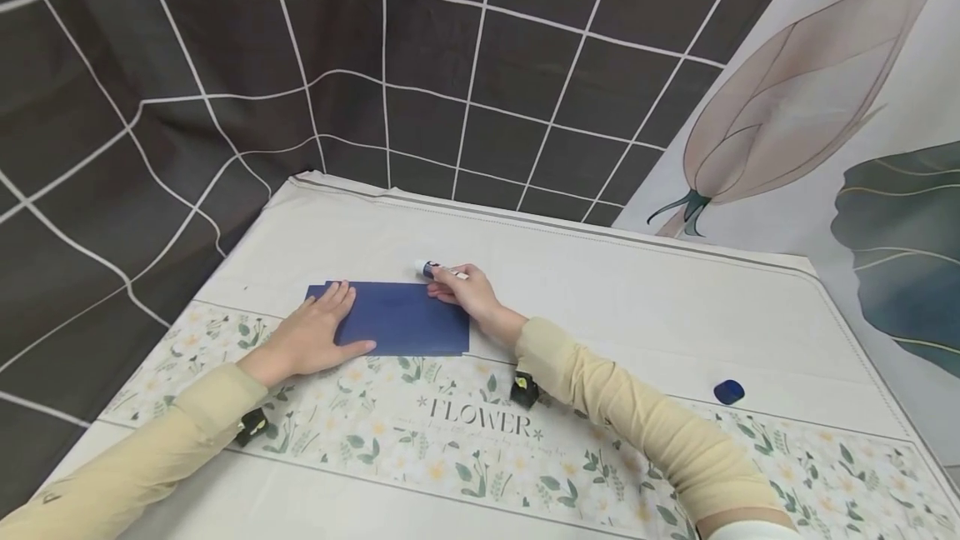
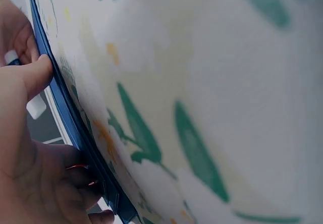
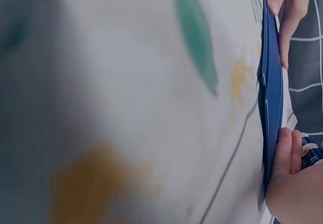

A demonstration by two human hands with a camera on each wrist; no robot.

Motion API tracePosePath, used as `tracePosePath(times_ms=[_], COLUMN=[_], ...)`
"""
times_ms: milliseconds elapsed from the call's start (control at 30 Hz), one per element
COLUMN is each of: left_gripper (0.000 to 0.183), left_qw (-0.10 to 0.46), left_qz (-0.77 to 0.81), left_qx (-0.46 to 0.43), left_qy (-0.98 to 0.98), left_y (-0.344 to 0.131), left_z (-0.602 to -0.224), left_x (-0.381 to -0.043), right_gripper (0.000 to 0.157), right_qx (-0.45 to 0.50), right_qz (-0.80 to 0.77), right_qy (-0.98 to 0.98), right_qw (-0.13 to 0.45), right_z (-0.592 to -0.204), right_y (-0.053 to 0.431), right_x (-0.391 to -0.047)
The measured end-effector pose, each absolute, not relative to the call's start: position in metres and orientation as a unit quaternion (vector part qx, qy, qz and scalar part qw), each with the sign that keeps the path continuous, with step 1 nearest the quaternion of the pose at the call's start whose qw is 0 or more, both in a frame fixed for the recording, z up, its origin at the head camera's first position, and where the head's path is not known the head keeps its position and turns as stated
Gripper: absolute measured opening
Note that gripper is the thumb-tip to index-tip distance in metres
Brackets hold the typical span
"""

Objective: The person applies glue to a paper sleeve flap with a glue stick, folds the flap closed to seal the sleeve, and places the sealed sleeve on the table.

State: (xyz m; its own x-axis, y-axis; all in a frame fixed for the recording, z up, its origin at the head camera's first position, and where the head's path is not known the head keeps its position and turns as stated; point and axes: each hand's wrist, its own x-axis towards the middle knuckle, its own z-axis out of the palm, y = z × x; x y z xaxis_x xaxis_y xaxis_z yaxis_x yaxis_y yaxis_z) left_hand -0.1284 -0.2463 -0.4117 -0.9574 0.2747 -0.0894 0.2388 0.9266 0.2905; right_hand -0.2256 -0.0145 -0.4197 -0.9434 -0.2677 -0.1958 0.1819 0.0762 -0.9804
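Note:
A dark blue sheet of card or paper (image 1: 405, 317) lies on the table, its offset edges showing more than one layer. My left hand (image 1: 315, 332) presses on its left part with fingers spread and thumb along the near edge. In my right hand (image 1: 471, 294), above the sheet's far right corner, I grip what looks like a glue stick (image 1: 429, 268), white with a dark blue label. Its label (image 3: 311, 152) also shows in the right wrist view, where fingertips rest against the blue sheet (image 3: 272, 82). The left wrist view shows the left thumb over the sheet's edge (image 2: 70, 108).
A small dark blue rounded object (image 1: 729, 392) lies on the table to the right. A white cloth with a floral band and the word FLOWER covers the table (image 1: 600, 290). Behind hangs a dark grid-patterned curtain (image 1: 420, 48); a leaf-printed one (image 1: 795, 98) hangs at right.

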Motion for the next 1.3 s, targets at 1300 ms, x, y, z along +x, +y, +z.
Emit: tracePosePath(times_ms=[1300], left_gripper=[0.078], left_qw=[0.029], left_qz=[0.099], left_qx=[0.168], left_qy=[0.980], left_y=[-0.223], left_z=[-0.403], left_x=[-0.135], right_gripper=[0.015], right_qx=[-0.065], right_qz=[-0.728], right_qy=[0.634], right_qw=[0.251], right_z=[-0.410], right_y=[0.003], right_x=[-0.238])
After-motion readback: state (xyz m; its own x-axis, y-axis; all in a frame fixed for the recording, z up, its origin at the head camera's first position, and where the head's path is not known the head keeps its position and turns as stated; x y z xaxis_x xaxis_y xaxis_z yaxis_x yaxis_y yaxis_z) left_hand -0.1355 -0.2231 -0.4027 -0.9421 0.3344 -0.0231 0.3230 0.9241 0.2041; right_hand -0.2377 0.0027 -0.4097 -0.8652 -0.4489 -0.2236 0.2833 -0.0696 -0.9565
